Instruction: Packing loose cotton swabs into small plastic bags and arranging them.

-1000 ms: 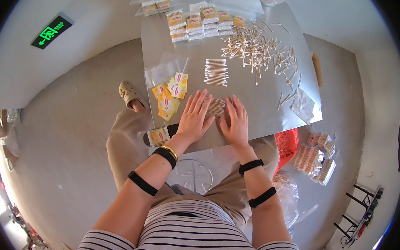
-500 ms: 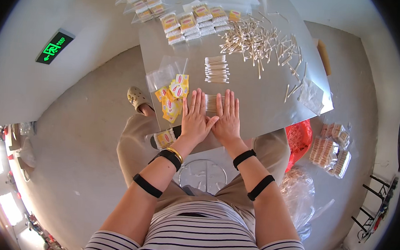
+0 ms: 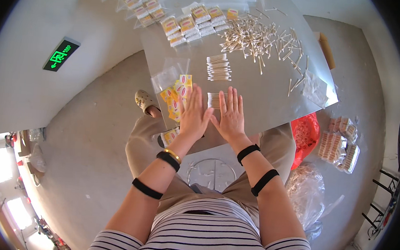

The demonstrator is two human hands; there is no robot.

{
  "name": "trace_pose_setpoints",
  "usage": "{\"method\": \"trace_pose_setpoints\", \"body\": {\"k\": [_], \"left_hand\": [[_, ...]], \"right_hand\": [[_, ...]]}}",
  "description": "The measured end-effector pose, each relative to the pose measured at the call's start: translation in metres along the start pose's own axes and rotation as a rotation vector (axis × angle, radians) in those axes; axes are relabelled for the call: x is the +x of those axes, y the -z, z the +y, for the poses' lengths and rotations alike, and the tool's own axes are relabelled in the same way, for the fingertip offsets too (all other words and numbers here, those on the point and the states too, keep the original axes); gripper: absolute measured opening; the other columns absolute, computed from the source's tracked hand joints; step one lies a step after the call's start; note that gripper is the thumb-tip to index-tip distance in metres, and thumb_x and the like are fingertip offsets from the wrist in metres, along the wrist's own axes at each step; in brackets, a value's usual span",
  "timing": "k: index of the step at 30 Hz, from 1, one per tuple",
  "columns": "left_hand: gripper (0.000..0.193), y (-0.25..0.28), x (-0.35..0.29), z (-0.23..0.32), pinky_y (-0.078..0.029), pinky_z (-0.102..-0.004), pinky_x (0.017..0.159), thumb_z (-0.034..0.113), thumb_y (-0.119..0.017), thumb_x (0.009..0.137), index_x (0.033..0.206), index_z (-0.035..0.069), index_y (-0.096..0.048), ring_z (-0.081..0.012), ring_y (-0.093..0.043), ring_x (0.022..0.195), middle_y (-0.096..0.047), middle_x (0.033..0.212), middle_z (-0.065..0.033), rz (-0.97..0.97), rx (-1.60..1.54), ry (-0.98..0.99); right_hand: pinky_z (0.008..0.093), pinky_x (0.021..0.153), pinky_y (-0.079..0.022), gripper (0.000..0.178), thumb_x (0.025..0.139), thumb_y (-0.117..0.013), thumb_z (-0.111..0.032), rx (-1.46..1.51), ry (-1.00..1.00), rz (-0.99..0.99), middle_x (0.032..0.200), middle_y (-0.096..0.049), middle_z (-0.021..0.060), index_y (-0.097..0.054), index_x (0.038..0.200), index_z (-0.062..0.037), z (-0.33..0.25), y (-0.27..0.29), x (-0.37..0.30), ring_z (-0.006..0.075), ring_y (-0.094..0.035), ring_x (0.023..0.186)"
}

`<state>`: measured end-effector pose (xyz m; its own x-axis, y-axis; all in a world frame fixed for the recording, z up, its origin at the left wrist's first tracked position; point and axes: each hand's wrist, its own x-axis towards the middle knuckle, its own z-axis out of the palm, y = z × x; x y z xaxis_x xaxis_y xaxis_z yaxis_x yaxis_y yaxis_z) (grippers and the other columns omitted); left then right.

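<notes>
My left hand (image 3: 194, 114) and my right hand (image 3: 230, 115) lie flat, palms down and fingers apart, side by side on the grey table (image 3: 274, 106). A small row of cotton swabs (image 3: 216, 99) lies between and just beyond the fingertips, touched by both hands. A second neat row of swabs (image 3: 219, 67) lies farther out. Left of my left hand sit yellow and red labels (image 3: 176, 97) and an empty clear bag (image 3: 165, 76). Neither hand holds anything.
A loose heap of cotton swabs (image 3: 260, 37) covers the far right of the table. Filled swab packets (image 3: 195, 21) line the far edge. Packed bundles (image 3: 341, 143), a red bag (image 3: 305, 133) and a clear plastic sack (image 3: 308, 191) lie on the floor at my right.
Both hands have slid closer together over the small swab row. The view has tilted slightly, so the table sits lower in the picture.
</notes>
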<state>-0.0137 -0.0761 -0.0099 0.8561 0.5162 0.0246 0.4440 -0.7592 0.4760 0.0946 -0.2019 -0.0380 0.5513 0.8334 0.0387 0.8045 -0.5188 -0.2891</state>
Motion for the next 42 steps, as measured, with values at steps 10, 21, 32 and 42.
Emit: {"method": "trace_pose_setpoints", "body": {"k": [10, 21, 32, 42], "left_hand": [[0.062, 0.044, -0.111, -0.076, -0.004, -0.0503, 0.125, 0.049, -0.028, 0.109, 0.154, 0.006, -0.037, -0.0303, -0.023, 0.154, -0.04, 0.159, -0.0119, 0.222, -0.212, 0.52], [0.045, 0.002, -0.108, -0.074, -0.05, -0.0446, 0.078, 0.045, -0.05, 0.105, 0.099, 0.003, -0.062, -0.0355, -0.062, 0.086, -0.063, 0.102, -0.0166, 0.351, -0.267, 0.739], [0.053, -0.012, -0.106, -0.088, -0.037, -0.0256, 0.051, 0.049, -0.052, 0.105, 0.091, 0.0, -0.066, -0.0058, -0.044, 0.058, -0.053, 0.068, 0.0047, 0.397, -0.994, 0.906], [0.049, -0.005, -0.103, -0.082, -0.042, -0.0284, 0.059, 0.045, -0.052, 0.106, 0.089, 0.001, -0.065, -0.007, -0.048, 0.065, -0.055, 0.071, 0.0023, 0.507, -0.696, 0.803]], "right_hand": [[0.051, 0.126, -0.012, 0.094, 0.094, -0.055, -0.061, -0.036, 0.077, -0.006, 0.167, -0.012, 0.0253, -0.02, 0.161, -0.0043, -0.001, -0.004, -0.007, 0.0386, -0.011, 0.156], [0.0513, 0.126, -0.01, 0.095, 0.095, -0.053, -0.061, 0.014, 0.283, -0.154, 0.166, -0.011, 0.0268, -0.018, 0.16, -0.0016, -0.055, -0.011, -0.051, 0.0402, -0.009, 0.155], [0.0524, 0.126, -0.009, 0.099, 0.092, -0.055, -0.064, 0.035, 0.314, -0.167, 0.166, -0.011, 0.0271, -0.02, 0.16, -0.0019, -0.071, -0.015, -0.053, 0.0401, -0.008, 0.156], [0.0536, 0.125, -0.01, 0.098, 0.091, -0.058, -0.062, 0.106, 0.318, -0.194, 0.166, -0.014, 0.0264, -0.022, 0.159, 0.0005, -0.114, -0.023, -0.055, 0.0397, -0.011, 0.156]]}}
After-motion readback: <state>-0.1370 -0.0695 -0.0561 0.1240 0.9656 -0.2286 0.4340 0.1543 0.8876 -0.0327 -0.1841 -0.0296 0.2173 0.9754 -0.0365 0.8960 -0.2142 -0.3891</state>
